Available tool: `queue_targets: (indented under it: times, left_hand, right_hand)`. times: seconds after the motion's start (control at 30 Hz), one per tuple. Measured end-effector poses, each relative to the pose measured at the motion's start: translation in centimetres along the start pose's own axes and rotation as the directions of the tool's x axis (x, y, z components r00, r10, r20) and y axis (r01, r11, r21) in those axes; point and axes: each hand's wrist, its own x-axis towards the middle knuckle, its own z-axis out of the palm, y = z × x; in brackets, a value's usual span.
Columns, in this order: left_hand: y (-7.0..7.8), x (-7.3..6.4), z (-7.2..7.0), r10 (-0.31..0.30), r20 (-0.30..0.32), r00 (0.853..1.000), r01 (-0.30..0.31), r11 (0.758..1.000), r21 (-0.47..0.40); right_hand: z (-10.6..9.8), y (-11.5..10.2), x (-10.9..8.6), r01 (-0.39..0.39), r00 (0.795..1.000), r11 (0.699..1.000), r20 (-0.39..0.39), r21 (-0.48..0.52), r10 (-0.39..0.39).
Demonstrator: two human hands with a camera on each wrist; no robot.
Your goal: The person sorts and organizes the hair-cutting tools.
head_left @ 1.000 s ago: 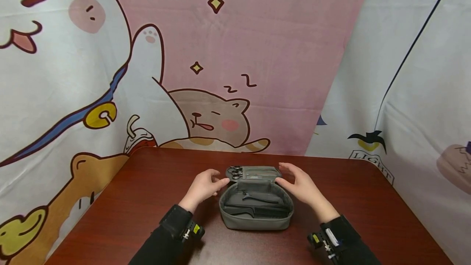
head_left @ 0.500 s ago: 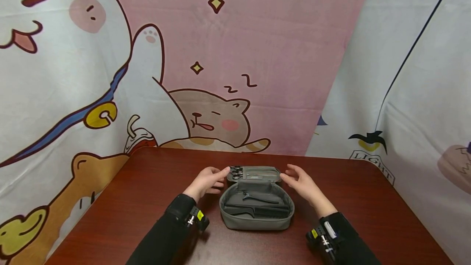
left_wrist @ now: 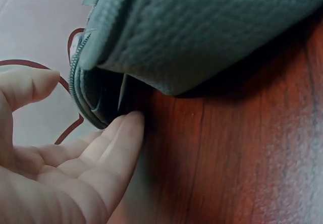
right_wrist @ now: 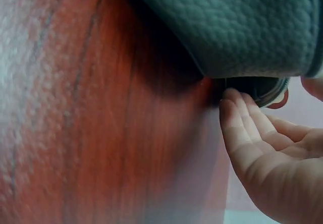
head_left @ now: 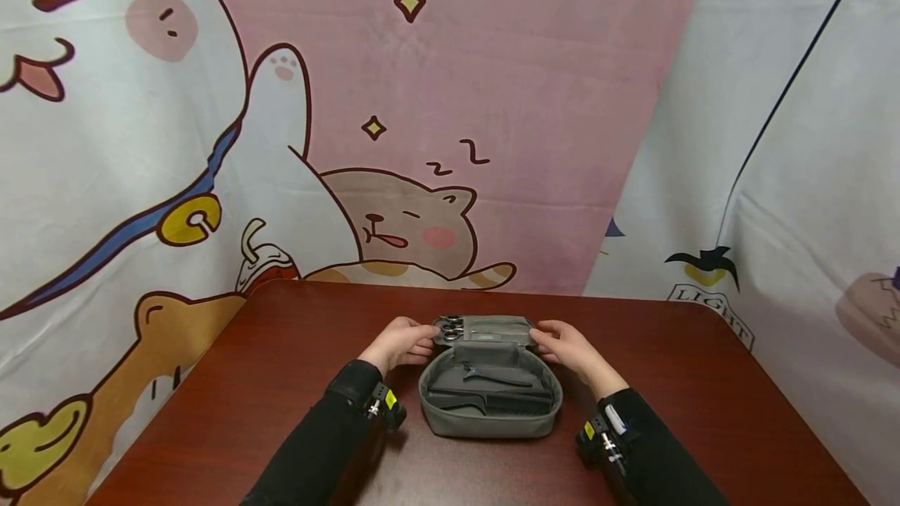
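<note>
Your left hand (head_left: 402, 344) is resting wide at the case lid (head_left: 496, 327); your right hand (head_left: 571, 347) is touching its other end, whether pinching I cannot tell.

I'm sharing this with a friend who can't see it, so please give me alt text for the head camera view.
A person's left hand and right hand are at opposite edges of the folded-back lid of a gray case, with dark tools inside. It sits on a reddish-brown table before a cartoon-animal cloth backdrop.
</note>
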Motion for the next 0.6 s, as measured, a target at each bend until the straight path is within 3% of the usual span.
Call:
queue_targets:
  times: [0.27, 0.6]
  left_hand:
    - [-0.43, 0.70, 0.22, 0.002, 0.036, 0.999, 0.002, 0.994, -0.111]
    - [-0.73, 0.68, 0.41, 0.049, 0.033, 0.998, -0.044, 0.988, -0.145]
  right_hand:
    - [0.23, 0.45, 0.52, -0.023, 1.000, 0.998, -0.008, -0.062, 0.022]
    - [0.34, 0.32, 0.55, -0.014, 1.000, 1.000, 0.023, 0.008, 0.014]
